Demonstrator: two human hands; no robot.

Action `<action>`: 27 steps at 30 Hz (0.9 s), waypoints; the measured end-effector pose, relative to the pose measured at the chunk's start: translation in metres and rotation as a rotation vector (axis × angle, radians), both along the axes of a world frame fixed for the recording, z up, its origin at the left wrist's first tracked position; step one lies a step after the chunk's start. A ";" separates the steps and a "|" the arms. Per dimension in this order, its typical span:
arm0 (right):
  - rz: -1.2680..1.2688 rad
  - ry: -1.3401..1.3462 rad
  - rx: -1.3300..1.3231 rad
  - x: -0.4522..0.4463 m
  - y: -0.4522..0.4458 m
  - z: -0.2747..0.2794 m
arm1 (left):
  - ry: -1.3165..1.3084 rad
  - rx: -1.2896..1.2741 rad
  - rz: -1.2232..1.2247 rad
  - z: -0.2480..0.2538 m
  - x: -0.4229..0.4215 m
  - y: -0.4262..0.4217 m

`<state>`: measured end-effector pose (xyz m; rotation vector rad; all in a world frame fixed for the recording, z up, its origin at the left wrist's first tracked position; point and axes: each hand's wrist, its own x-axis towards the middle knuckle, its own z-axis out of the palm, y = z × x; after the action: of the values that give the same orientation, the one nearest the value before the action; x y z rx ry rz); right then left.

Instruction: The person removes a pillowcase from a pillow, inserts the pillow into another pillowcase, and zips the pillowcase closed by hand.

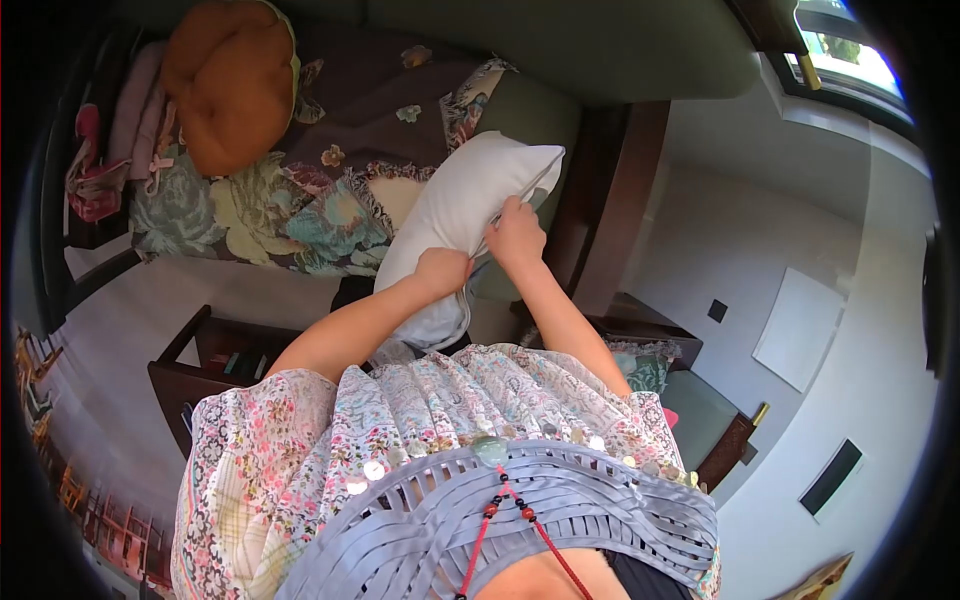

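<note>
A white pillow (465, 190) stands at a slant in front of me, over the edge of the couch. My left hand (443, 273) is closed on the pillow's near side edge, around the middle of its length. Further up that same edge, my right hand (516, 236) pinches the fabric near the top corner. Between the two hands the edge looks parted, like a slit or seam; whether a zipper runs there is too small to tell. The pillow's lower end hangs close to my floral blouse (450, 400).
A floral bedspread (240, 215) covers the couch, with an orange cushion (230, 85) at its far left. Behind the pillow rises a green backrest (530, 50). A dark wooden shelf unit (215, 345) stands at left, a dark wooden post (620, 200) at right.
</note>
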<state>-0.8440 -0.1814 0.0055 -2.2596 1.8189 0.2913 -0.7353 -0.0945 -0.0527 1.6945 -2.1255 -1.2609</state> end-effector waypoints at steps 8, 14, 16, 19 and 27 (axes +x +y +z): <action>0.044 -0.076 -0.110 -0.011 -0.004 -0.010 | 0.030 -0.022 0.070 -0.001 -0.004 -0.001; 0.018 -0.358 -0.085 -0.026 -0.012 -0.003 | 0.022 -0.004 0.049 -0.003 -0.006 -0.003; 0.044 -0.272 -0.022 -0.029 -0.017 0.000 | 0.021 0.010 0.054 -0.002 -0.005 -0.004; 0.169 -0.095 0.098 -0.027 -0.009 0.004 | 0.009 0.046 0.031 0.000 -0.004 -0.005; 0.123 -0.221 0.123 -0.030 0.003 0.001 | -0.015 0.048 0.011 0.001 -0.005 -0.005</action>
<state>-0.8745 -0.1789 0.0067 -2.2241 1.5146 0.1616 -0.7399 -0.0990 -0.0518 1.7374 -2.1078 -1.3114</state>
